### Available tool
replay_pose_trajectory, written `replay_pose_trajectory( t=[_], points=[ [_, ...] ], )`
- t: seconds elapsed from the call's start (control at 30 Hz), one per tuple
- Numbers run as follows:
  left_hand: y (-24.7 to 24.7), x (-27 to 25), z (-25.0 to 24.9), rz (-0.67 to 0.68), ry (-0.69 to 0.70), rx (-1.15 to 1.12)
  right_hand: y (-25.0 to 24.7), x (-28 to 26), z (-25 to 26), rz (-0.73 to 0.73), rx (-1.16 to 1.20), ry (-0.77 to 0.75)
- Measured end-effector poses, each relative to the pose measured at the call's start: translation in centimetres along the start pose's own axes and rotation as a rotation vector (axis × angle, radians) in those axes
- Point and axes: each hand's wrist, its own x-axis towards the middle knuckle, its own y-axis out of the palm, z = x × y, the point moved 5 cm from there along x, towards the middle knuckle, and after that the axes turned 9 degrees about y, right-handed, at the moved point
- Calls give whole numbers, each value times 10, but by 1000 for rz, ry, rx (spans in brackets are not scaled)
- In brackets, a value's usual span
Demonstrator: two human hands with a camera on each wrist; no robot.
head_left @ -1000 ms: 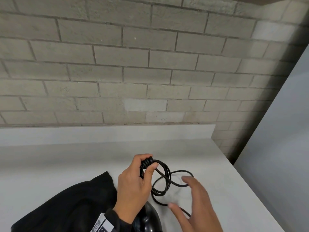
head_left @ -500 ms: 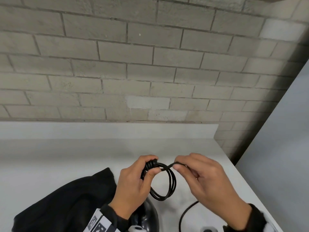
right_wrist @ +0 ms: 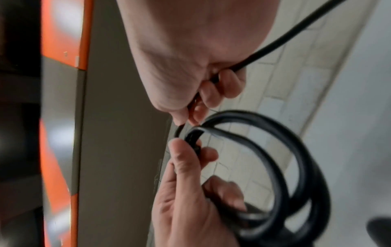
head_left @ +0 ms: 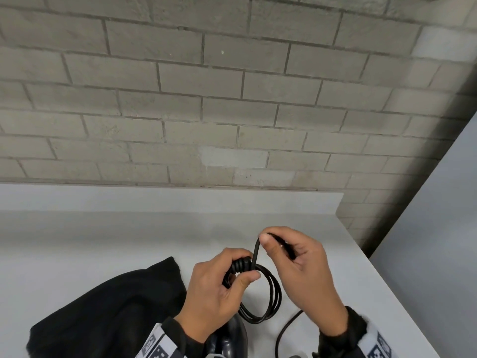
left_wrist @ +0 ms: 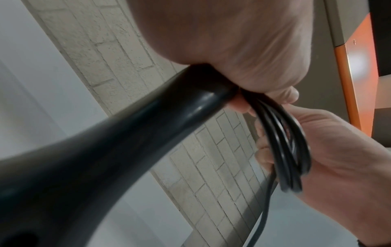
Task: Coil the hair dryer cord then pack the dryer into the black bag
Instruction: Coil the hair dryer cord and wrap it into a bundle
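Pinching the gathered cord (head_left: 268, 298) loops in the left hand (head_left: 214, 290) to stop them springing apart; feeding the next turn with the right hand (head_left: 296, 267), clamped on the strand. Dryer (head_left: 227, 339) resting beside the black bag (head_left: 108, 311) on the worktop (head_left: 103, 241).

Bare counter (head_left: 103, 241) behind; black bag (head_left: 108, 306) (slumped) blocks left.
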Motion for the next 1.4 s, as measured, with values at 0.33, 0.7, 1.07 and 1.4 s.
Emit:
replay_pose_trajectory(
  t=[0.33, 0.7, 1.07, 1.4],
  points=[
    [-2, -2, -1, -35, -4, -2, 19, -15, -32, 1, 303, 262],
    [-9, -5, 4, -91, -30, 72, 24, -31, -44, 279, 162, 253],
    [-1, -6, 2, -47, -109, 15, 12, -16, -32, 521, 9, 174],
    [-2, -2, -1, -37, -50, 86, 15, -23, -27, 417, -67, 107]
  ],
)
